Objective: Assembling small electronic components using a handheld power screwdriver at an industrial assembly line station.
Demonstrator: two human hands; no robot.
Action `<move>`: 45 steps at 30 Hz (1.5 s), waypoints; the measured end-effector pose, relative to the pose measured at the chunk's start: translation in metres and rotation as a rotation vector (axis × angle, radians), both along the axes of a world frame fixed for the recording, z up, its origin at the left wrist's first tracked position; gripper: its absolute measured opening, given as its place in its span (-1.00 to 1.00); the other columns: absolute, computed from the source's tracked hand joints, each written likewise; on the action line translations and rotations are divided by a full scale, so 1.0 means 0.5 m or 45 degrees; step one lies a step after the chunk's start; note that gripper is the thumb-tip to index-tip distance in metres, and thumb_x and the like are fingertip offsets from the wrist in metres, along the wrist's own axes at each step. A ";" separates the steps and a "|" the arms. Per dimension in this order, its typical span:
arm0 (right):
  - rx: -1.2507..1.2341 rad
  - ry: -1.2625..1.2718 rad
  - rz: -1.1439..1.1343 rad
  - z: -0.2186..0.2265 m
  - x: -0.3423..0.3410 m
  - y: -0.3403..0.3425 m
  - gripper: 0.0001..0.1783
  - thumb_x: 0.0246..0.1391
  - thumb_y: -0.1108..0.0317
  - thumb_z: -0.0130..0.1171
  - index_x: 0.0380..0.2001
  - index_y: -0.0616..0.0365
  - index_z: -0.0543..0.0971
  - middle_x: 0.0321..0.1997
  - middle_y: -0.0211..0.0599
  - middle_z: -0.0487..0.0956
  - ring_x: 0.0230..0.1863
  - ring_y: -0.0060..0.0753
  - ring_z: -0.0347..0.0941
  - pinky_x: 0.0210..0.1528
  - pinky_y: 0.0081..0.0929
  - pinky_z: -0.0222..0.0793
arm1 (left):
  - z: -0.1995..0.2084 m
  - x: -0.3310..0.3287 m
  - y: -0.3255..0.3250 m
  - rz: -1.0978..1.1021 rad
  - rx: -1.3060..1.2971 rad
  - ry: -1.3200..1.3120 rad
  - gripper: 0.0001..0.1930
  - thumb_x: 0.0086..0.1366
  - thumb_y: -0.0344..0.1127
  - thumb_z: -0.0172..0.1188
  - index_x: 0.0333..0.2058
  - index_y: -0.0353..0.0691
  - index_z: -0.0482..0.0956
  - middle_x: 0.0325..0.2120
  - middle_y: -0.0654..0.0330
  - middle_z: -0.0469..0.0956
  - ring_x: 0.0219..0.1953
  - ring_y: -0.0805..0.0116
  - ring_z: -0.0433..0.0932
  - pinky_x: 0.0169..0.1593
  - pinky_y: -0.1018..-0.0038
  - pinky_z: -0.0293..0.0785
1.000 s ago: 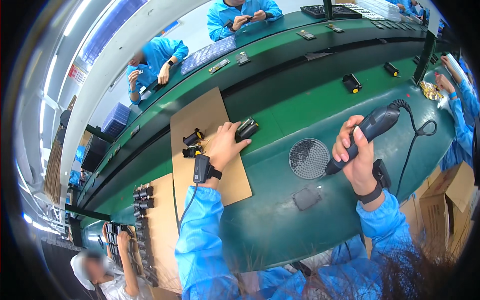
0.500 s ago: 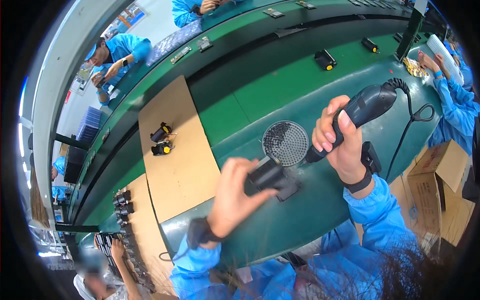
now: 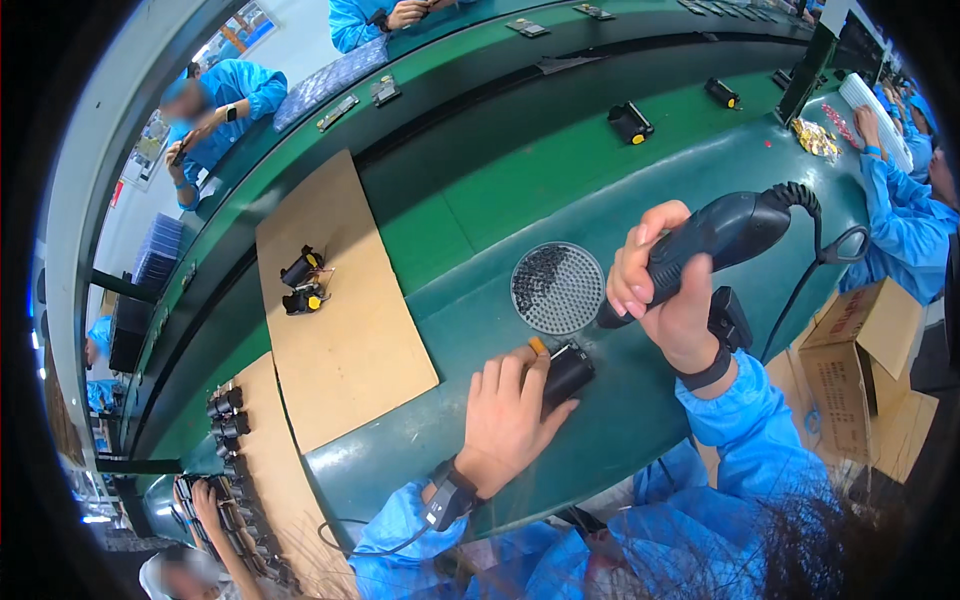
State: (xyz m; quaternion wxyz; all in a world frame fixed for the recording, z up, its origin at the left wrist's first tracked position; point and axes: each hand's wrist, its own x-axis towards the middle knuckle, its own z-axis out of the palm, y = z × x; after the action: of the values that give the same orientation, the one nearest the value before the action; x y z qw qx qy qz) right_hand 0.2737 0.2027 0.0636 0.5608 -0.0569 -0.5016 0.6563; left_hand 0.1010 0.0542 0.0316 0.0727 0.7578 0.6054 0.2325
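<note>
Green desk (image 3: 620, 425): between near edge and perforated dish (image 3: 577, 305), my left hand (image 3: 507, 425) grips a black housing (image 3: 572, 374); apart, my right hand (image 3: 684, 328) clasps a screwdriver (image 3: 735, 235) that, swung low, could tip the dish.

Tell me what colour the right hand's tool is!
The tool is black; the head view shows it.

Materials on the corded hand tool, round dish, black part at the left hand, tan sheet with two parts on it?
Corded hand tool: likely molded plastic; dark, smooth, soft highlights.
Round dish: grey, regularly dotted surface; plastic or metal, can't tell.
Black part: probably plastic; black with a low sheen.
Tan sheet: looks like cardboard; matte, even brown, flat.
</note>
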 end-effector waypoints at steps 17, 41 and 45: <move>0.055 -0.313 -0.034 -0.030 -0.086 0.044 -0.03 -0.13 -0.70 -0.11 -0.27 0.13 0.31 -0.64 -0.44 0.34 -0.69 -0.61 0.27 -0.60 -0.61 0.27 | -0.039 -0.029 -0.015 -0.053 0.058 -0.114 -0.36 0.12 -0.18 0.43 0.11 -0.36 0.41 0.00 0.00 0.39 -0.07 0.01 0.44 -0.07 0.20 0.40; 0.095 -0.373 -0.025 -0.046 -0.087 0.040 -0.03 -0.15 -0.72 -0.11 -0.28 0.11 0.31 -0.65 -0.43 0.32 -0.69 -0.61 0.25 -0.61 -0.59 0.25 | -0.040 -0.030 -0.013 -0.046 0.056 -0.193 -0.37 0.11 -0.20 0.43 0.10 -0.34 0.41 -0.02 0.01 0.40 -0.07 0.00 0.44 -0.08 0.20 0.40; -0.015 -0.072 0.003 0.006 -0.072 0.024 0.02 -0.18 -0.75 -0.12 -0.25 0.13 0.34 -0.66 -0.44 0.33 -0.70 -0.58 0.27 -0.61 -0.56 0.27 | -0.039 -0.033 -0.012 -0.035 0.052 -0.235 -0.37 0.11 -0.21 0.43 0.09 -0.35 0.41 -0.02 0.00 0.40 -0.06 -0.01 0.44 -0.07 0.19 0.40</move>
State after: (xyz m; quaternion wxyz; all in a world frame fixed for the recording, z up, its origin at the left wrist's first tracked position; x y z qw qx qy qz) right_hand 0.2376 0.2147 0.0665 0.5453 -0.0782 -0.5135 0.6579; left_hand 0.0844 0.0482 0.0120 0.1159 0.7425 0.5809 0.3127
